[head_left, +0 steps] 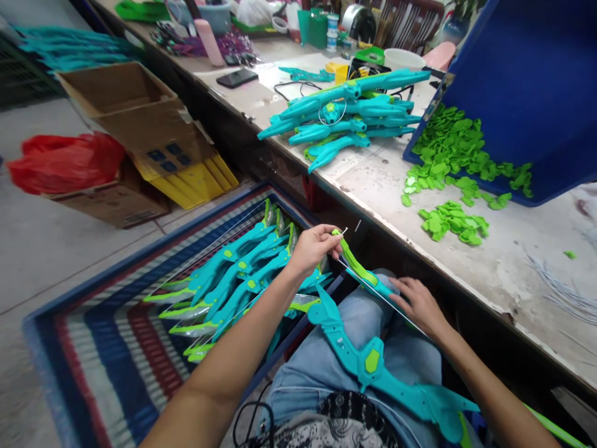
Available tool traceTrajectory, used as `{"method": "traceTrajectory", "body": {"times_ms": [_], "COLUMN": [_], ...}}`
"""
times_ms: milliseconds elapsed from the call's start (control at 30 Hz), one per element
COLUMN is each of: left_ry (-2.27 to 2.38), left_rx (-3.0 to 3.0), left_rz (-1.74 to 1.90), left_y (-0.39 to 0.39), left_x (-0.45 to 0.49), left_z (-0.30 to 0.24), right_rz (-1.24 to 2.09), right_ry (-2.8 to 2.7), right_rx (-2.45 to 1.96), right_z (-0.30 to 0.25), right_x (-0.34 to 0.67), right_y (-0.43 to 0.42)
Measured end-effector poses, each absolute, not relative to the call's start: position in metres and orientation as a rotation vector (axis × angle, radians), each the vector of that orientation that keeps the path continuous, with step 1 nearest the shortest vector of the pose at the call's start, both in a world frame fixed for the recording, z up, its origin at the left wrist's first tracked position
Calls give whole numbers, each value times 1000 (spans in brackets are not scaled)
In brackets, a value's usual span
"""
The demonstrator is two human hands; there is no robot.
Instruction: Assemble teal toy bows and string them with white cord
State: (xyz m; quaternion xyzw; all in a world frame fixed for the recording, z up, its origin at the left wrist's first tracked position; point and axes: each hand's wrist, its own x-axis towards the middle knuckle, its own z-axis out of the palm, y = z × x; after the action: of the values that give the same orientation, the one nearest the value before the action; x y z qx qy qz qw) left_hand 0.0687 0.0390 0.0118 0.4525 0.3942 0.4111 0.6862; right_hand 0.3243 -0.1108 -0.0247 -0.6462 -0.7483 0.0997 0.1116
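Observation:
My left hand [314,249] pinches the lime-green limb tip [357,264] of a turquoise toy bow. A short white string end sticks out by its fingertips. The taut white string [354,274] runs from there toward my right hand [420,305]. That hand lies with fingers stretched out over the bow's turquoise part; whether it presses on it, I cannot tell. Across my lap lies another turquoise bow section [370,363] with a green hexagonal badge; I cannot tell whether both sections are joined. To the left, several strung toy bows [242,274] lie side by side in a cloth-lined blue crate [107,348].
Unstrung turquoise bows [345,118] are piled on the workbench [527,280]. A tilted blue bin [527,93] spills small green pieces [452,224]. White strings [569,286] lie at the right. Cardboard boxes [135,118] and a red bag [65,165] stand on the floor, left.

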Motion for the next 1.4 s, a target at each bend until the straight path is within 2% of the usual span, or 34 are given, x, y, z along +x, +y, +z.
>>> {"method": "traceTrajectory", "body": {"times_ms": [100, 267, 400, 533, 667, 800, 900, 1000, 1100, 1300, 1400], "left_ry": [863, 842, 843, 959, 1208, 1117, 982, 905, 866, 1179, 1078], "left_rx": [1010, 1024, 1041, 1170, 1547, 1552, 1496, 1173, 918, 1394, 1266], "left_rz": [890, 875, 860, 768, 968, 1125, 1064, 938, 908, 1213, 1271], "left_y": [33, 24, 21, 18, 12, 5, 11, 25, 37, 31, 24], "left_x": [62, 53, 47, 44, 49, 60, 66, 71, 72, 67, 70], "left_z": [12, 13, 13, 10, 1, -5, 2, 12, 18, 26, 29], "right_rz": [277, 646, 729, 693, 617, 224, 147, 391, 401, 513, 519], "right_ry": [-2020, -1936, -1924, -2000, -2013, -1427, -1164, -1385, -1493, -1320, -1246], "right_rx": [-1687, -1323, -1248, -1255, -1331, -1636, -1598, -1387, -1261, -1348, -1342], "right_z": [-1, 27, 31, 35, 44, 60, 66, 54, 30, -1, 4], "right_x": [297, 241, 224, 221, 246, 290, 282, 232, 188, 179, 180], "right_y": [-71, 5, 22, 17, 42, 78, 65, 19, -19, -23, -18]}}
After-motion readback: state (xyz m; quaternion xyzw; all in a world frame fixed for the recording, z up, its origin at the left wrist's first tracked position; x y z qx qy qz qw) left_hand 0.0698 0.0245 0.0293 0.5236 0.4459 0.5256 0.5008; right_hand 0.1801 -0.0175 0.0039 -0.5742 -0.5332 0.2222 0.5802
